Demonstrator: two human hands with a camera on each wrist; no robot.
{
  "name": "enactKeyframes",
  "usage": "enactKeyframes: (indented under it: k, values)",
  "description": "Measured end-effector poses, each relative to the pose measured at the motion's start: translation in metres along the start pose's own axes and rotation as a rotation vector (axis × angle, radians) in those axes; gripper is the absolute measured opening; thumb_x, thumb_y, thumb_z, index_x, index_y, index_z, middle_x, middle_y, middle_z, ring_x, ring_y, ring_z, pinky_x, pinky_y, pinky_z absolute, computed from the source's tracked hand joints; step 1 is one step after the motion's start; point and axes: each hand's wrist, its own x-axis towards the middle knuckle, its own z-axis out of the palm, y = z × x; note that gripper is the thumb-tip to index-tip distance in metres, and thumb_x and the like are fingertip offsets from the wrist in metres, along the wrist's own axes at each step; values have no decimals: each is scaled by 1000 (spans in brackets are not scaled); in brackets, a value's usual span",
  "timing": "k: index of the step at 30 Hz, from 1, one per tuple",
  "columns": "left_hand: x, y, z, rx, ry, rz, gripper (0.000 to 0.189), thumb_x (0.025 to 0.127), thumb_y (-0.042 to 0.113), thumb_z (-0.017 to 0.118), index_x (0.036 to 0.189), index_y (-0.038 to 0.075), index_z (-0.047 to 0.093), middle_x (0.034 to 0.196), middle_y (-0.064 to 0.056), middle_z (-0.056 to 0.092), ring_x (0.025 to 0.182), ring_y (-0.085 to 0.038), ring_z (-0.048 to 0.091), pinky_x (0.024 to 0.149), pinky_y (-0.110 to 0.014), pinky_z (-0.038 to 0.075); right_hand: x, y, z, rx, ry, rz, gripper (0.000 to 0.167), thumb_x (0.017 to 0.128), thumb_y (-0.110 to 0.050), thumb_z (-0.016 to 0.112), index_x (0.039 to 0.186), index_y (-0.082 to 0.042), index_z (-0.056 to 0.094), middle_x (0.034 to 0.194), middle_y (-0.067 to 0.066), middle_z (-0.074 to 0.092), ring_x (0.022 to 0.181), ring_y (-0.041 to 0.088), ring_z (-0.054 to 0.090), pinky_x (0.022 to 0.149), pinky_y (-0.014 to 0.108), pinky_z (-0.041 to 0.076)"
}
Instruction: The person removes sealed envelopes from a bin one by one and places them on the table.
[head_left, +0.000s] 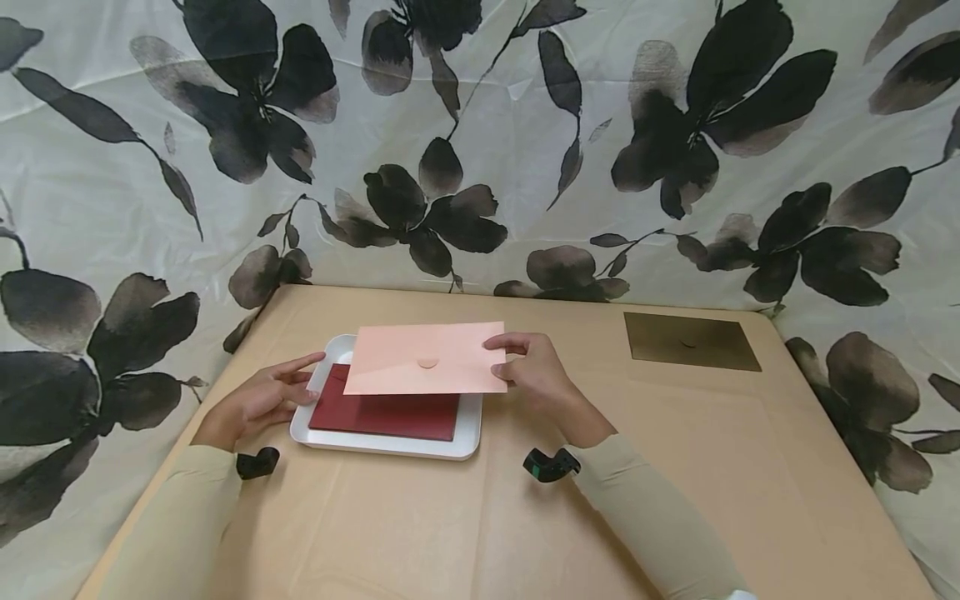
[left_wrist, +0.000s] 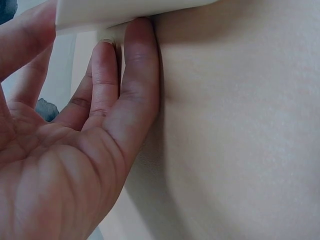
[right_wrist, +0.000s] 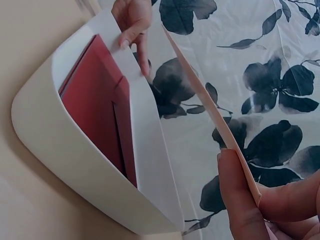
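Envelope in pink [head_left: 420,360] is hanging just left of the right hand [head_left: 538,368], whose thumb and fingers are pinching its right end, its far end reaching out unsupported above the red envelope [head_left: 405,417] and tray [head_left: 390,445]. With only that end held, a loosening pinch could be letting it swing or drop crookedly. Beyond, the left hand [head_left: 258,400] is gripping the tray's rim between thumb and fingers, where uneven lifting could be sliding the red envelope, while the gold envelope [head_left: 693,342] is lying farther right of the right hand.
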Motion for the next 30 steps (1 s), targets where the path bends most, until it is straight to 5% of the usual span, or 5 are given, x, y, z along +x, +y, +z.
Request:
enactKeyframes:
  k: [30]
  values:
    - [2,-4,-2,-32,-22,35,90,97,9,70,168,25,17,166,-26,24,115,-12,64,98,-38,60,5,2,-42,-65,38,-7,34,89,10,65,118,-4,76,123,18,67,92,23,60,65,24,52]
